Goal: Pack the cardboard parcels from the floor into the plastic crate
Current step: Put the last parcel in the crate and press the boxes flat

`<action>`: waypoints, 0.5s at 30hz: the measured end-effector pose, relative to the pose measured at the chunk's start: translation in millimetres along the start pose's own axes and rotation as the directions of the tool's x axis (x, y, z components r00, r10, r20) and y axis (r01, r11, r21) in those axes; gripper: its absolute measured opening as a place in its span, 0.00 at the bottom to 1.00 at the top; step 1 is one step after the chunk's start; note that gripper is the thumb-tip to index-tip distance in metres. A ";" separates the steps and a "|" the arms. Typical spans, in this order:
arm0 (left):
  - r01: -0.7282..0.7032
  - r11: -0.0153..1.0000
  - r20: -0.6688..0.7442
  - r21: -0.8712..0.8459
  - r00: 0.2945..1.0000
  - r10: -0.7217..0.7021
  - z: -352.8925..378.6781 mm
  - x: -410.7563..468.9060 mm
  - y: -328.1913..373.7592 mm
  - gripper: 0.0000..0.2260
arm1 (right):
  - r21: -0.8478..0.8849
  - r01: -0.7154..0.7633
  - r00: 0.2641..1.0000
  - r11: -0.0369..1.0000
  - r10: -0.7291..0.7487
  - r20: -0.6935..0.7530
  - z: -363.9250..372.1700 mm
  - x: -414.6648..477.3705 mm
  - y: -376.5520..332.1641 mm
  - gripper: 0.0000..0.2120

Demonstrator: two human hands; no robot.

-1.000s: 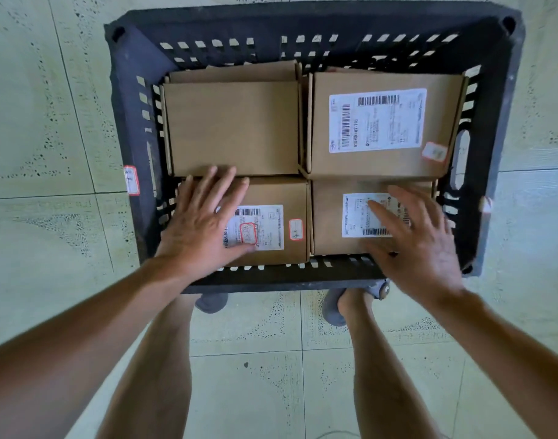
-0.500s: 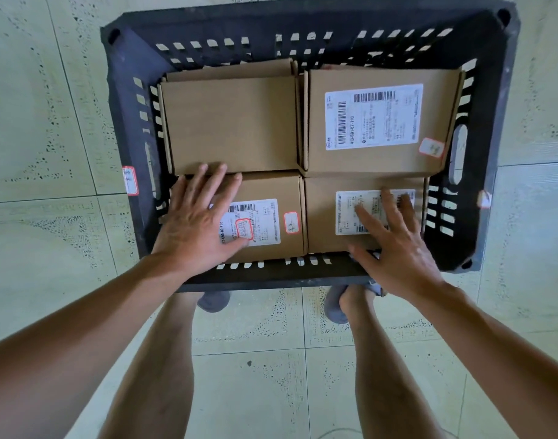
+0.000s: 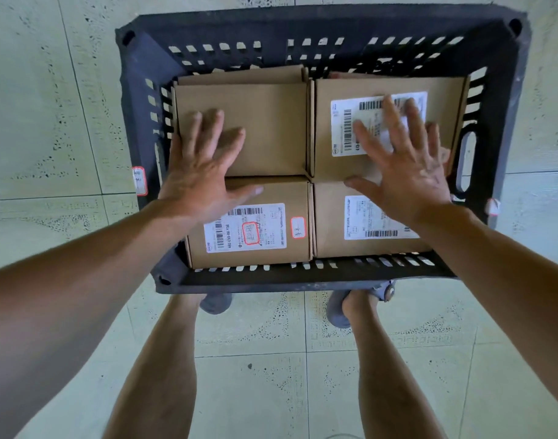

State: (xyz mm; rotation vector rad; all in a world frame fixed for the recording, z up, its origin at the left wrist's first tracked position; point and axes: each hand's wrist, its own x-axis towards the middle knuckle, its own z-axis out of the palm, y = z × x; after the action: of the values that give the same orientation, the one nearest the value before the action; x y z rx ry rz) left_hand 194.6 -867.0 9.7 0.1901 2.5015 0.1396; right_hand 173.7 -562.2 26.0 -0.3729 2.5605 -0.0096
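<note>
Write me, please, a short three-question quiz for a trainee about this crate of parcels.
1. True or false: the left hand is curled into a fist.
2. How many parcels show on top in the crate?
3. Which top shows no label? A the far-left parcel; B the far-right; C the near-left.
Key: 1 false, its fingers are spread straight; 2 four; 3 A.

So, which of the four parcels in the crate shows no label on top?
The far left parcel, plain brown under the left hand; the other three carry white labels.
</note>
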 end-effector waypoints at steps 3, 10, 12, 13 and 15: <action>-0.002 0.999 -0.008 0.034 1.000 0.003 1.1 -3.5 0.7 0.43 | -0.002 -0.013 1.000 1.000 0.013 -0.011 8.2 -9.8 -0.3 0.41; -0.057 0.998 -0.147 0.008 0.988 0.058 -32.7 40.8 -0.5 0.47 | 0.028 0.021 0.993 0.999 -0.017 -0.120 -10.9 0.0 6.9 0.39; -0.046 0.999 -0.118 -0.004 0.992 0.045 -45.9 62.3 0.5 0.47 | 0.062 0.001 0.982 0.998 0.011 -0.186 -20.7 12.9 10.2 0.38; -0.045 0.999 -0.096 0.004 0.994 0.045 -51.5 70.9 2.2 0.48 | 0.087 -0.011 0.979 0.996 0.029 -0.202 -25.4 20.5 12.1 0.37; -0.036 0.999 -0.035 0.002 0.999 0.036 -58.0 83.4 6.4 0.49 | 0.117 -0.023 0.978 0.993 0.047 -0.203 -31.2 36.9 15.6 0.38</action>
State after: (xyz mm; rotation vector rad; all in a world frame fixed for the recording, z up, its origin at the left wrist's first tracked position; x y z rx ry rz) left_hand 94.3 -849.8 9.0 0.2348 2.5344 0.1568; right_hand 123.4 -559.1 32.1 -0.2960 2.7550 -0.1909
